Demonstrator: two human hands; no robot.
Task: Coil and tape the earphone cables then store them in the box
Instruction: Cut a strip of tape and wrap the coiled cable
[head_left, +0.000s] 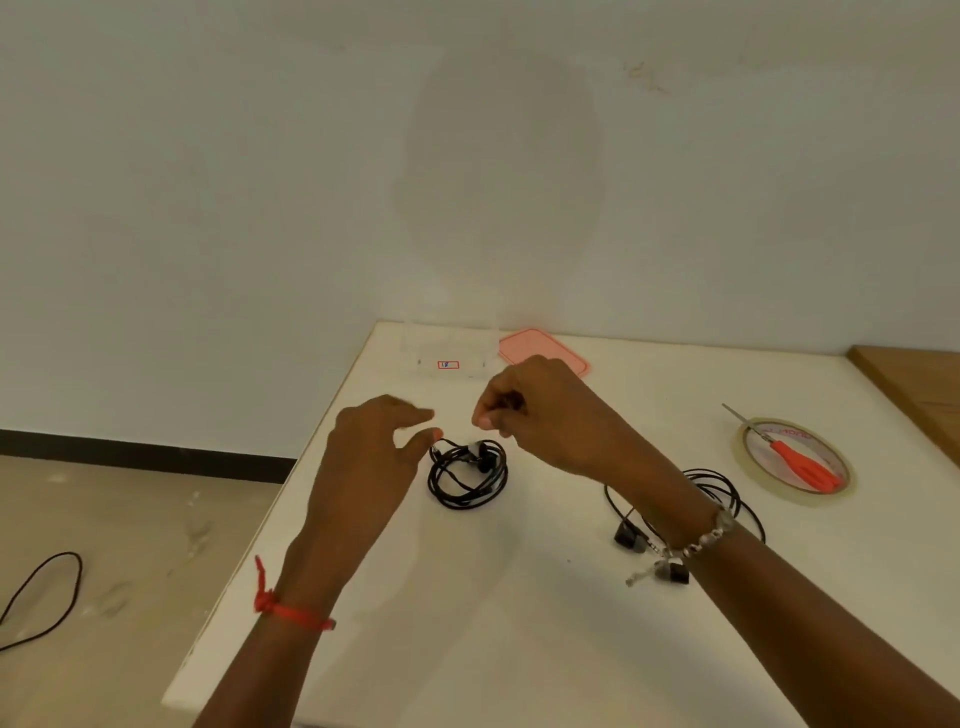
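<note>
Thumb and forefinger of the left hand (374, 457) stand apart, the thumb tip just at the upper left edge of the coil (467, 474), and I can make out nothing gripped between them. Above the coil, the right hand (540, 410) hovers with its fingers curled in together. Something dark shows inside the curl, but I cannot tell whether it is a cable end or only shadow.

The coil lies loose and untaped on the table (519, 623), between the hands and in front of the clear box (447, 356). The box's lid (543, 349) is beside it. A second cable (727, 488) lies partly under the right forearm. The tape (738, 453) sits well off to the right with scissors (805, 467) across it.

The step in hand looks like tidying the coil before binding it. To do it well, press the loops flat with the left fingers so they do not spring open. Tuck the earbuds inside the ring and keep the strands even. One hand should stay on the coil while the other fetches the tape. Wrap the strip across all strands at one spot, snug but not crushing.
</note>
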